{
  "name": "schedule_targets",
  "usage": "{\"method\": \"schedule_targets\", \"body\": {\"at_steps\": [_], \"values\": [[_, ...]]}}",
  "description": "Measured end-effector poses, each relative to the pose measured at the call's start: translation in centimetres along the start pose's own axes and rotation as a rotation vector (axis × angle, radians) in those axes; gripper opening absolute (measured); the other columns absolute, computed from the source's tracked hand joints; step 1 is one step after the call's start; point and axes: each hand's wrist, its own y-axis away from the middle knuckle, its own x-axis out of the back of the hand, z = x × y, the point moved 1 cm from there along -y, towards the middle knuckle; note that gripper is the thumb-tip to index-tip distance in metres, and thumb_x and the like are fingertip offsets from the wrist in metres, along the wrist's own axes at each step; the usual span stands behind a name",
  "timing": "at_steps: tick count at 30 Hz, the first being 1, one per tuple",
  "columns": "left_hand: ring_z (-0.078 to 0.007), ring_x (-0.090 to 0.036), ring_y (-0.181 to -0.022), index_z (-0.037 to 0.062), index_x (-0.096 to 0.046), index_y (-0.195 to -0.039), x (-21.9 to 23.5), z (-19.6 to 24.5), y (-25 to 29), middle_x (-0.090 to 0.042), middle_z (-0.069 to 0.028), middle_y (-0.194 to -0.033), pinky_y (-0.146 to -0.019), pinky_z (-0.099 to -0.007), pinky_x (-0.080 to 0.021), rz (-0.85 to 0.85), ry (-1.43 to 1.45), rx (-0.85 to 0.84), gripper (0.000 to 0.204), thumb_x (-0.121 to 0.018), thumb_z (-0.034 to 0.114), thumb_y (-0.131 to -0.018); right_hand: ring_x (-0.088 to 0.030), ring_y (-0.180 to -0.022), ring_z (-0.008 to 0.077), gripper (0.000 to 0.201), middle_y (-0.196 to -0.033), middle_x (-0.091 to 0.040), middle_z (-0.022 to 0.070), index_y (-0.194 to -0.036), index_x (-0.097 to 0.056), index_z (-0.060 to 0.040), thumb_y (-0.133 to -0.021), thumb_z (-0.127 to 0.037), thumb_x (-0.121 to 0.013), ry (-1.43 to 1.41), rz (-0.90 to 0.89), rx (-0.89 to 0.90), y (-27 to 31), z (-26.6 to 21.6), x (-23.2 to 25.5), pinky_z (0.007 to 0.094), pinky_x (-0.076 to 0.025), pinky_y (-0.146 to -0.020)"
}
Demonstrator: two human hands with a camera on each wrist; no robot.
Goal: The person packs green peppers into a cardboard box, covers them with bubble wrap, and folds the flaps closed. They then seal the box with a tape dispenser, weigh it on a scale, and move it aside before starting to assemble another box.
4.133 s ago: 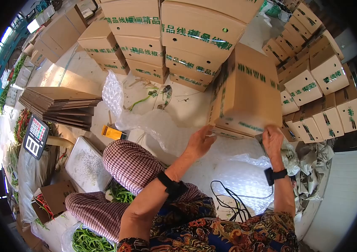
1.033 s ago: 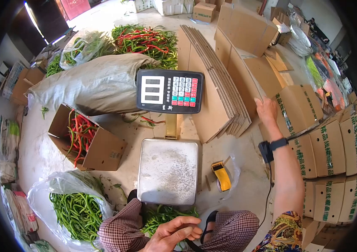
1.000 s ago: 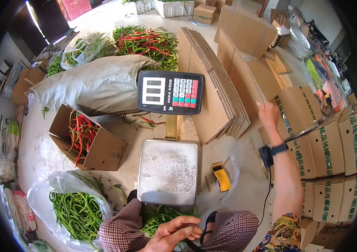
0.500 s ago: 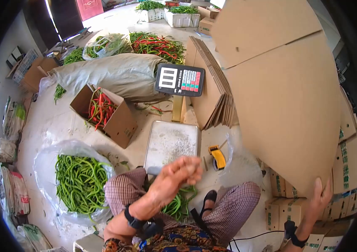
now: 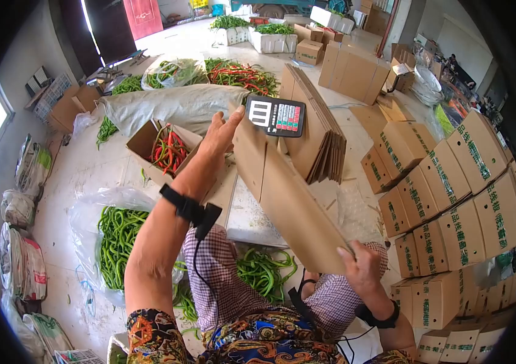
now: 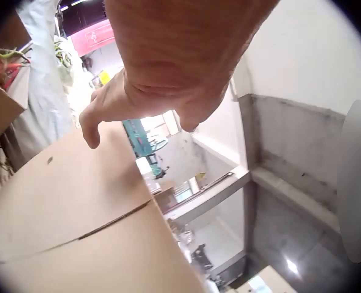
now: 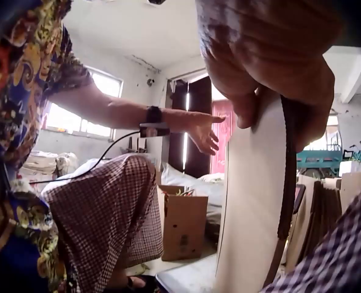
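Note:
A flattened brown cardboard carton (image 5: 288, 200) slants over my lap, its far end above the weighing scale. My right hand (image 5: 361, 267) grips its near lower end, thumb on top. My left hand (image 5: 224, 130) is stretched forward with straight fingers against the carton's far upper edge. In the left wrist view the left hand (image 6: 162, 73) hovers over the carton's plain face (image 6: 76, 207) with loosely spread fingers. In the right wrist view the right hand (image 7: 272, 67) pinches the carton (image 7: 251, 201) edge-on, and the left hand (image 7: 202, 131) reaches toward it, open.
The scale's display (image 5: 276, 115) stands behind the carton, beside a leaning stack of flat cartons (image 5: 322, 127). An open box of red and green chillies (image 5: 164, 148), a plastic bag of green chillies (image 5: 115, 233) and a grey sack (image 5: 173, 106) lie left. Printed boxes (image 5: 452, 200) are stacked right.
The right hand pulled one flat carton from the stack and swung it overhead, then down across the lap. The left hand rose from the knee to the carton's far edge.

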Motion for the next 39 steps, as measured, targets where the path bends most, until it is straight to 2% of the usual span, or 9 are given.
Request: {"method": "schedule_targets", "body": {"at_steps": [7,11,15,23,26,29,33,36,39], "values": [[-0.0458,-0.048,-0.127,-0.0085,-0.009,-0.15,0.6,-8.3,-8.1,-0.046,-0.0384,-0.135,-0.108,-0.0407,-0.038,0.16,-0.517,-0.294,0.117,-0.076,0.054,-0.077,-0.066,-0.096,0.0277,0.049,-0.108,-0.065,0.0228,-0.132,-0.049,0.0044,-0.099,-0.032,-0.054,-0.535,-0.578,-0.254,-2.0,0.5,-0.7,0.0331,-0.051,-0.084],[-0.03,-0.053,-0.117,-0.0011,-0.011,-0.152,0.3,-13.4,-11.6,-0.047,-0.0251,-0.136,-0.093,-0.0362,-0.047,0.184,-0.208,-0.497,0.106,-0.074,0.048,-0.082,-0.05,-0.124,0.0255,0.076,-0.137,-0.05,0.0189,-0.149,-0.029,0.0029,-0.1,-0.051,-0.048,-0.84,-0.82,-0.349,-2.2,4.9,-3.2,0.0327,-0.04,-0.104],[-0.0258,-0.052,-0.108,0.0056,-0.012,-0.154,1.0,-10.6,-7.9,-0.046,-0.0188,-0.136,-0.08,-0.0375,-0.047,0.056,-0.124,-0.3,0.105,-0.075,0.05,-0.082,-0.038,-0.135,0.0255,0.087,-0.147,-0.039,0.02,-0.153,-0.022,0.0004,-0.096,-0.059,-0.049,-0.895,-0.973,-0.32,-4.8,3.0,-3.9,0.0343,-0.034,-0.109],[-0.0281,-0.049,-0.124,0.0068,-0.011,-0.156,2.5,-8.6,-4.6,-0.038,-0.0201,-0.147,-0.091,-0.0393,-0.047,0.007,0.013,-0.225,0.1,-0.072,0.04,-0.084,-0.049,-0.12,0.0174,0.067,-0.131,-0.054,0.0094,-0.142,-0.043,-0.0011,-0.098,-0.05,-0.053,-0.961,-0.882,-0.385,-7.0,2.7,-3.9,0.0294,-0.04,-0.101],[-0.0251,-0.06,-0.112,0.009,-0.03,-0.152,4.6,-7.0,-3.7,-0.062,-0.0111,-0.127,-0.093,-0.037,-0.048,-0.097,-0.181,-0.115,0.078,-0.059,0.01,-0.079,-0.053,-0.068,0.012,0.039,-0.069,-0.06,0.0091,-0.099,-0.064,0.0038,-0.098,-0.034,-0.052,-0.391,-0.475,-0.275,-7.7,2.1,-2.7,0.032,-0.047,-0.064],[-0.0228,-0.064,-0.103,0.0066,-0.041,-0.145,5.5,-7.2,-5.1,-0.067,-0.0121,-0.118,-0.089,-0.033,-0.05,-0.063,-0.595,-0.396,0.071,-0.056,0.005,-0.076,-0.041,-0.05,0.0165,0.036,-0.053,-0.043,0.0131,-0.076,-0.051,0.0041,-0.094,-0.027,-0.054,-0.007,-0.129,-0.118,-8.8,4.6,-2.2,0.0383,-0.039,-0.049],[-0.0366,-0.067,-0.097,0.0068,-0.039,-0.147,5.3,-5.6,-2.7,-0.066,-0.0263,-0.107,-0.088,-0.0394,-0.053,-0.311,-1.101,-0.541,0.077,-0.06,0.003,-0.073,-0.049,-0.06,0.0203,0.029,-0.064,-0.052,0.0152,-0.088,-0.056,0.0046,-0.093,-0.024,-0.054,-0.208,-0.051,-0.417,-11.0,9.7,-1.9,0.0385,-0.044,-0.059],[-0.0431,-0.06,-0.108,0.0057,-0.029,-0.151,3.7,-4.6,0.6,-0.061,-0.0312,-0.115,-0.094,-0.0453,-0.049,-0.5,-1.106,-0.332,0.09,-0.071,0.017,-0.072,-0.055,-0.104,0.0292,0.034,-0.112,-0.057,0.0183,-0.119,-0.053,0.0024,-0.09,-0.014,-0.054,-0.207,0.219,-0.282,-11.5,5.7,-4.4,0.0386,-0.043,-0.093],[-0.0417,-0.042,-0.134,0.0063,-0.037,-0.149,2.9,-7.5,2.2,-0.045,-0.0275,-0.143,-0.11,-0.0479,-0.036,-0.754,-1.215,-0.563,0.086,-0.075,0.04,-0.079,-0.051,-0.113,0.0347,0.038,-0.12,-0.054,0.0186,-0.122,-0.053,0.001,-0.085,-0.006,-0.06,-0.06,0.235,0.367,-11.9,2.8,-8.8,0.0441,-0.039,-0.102]]}}
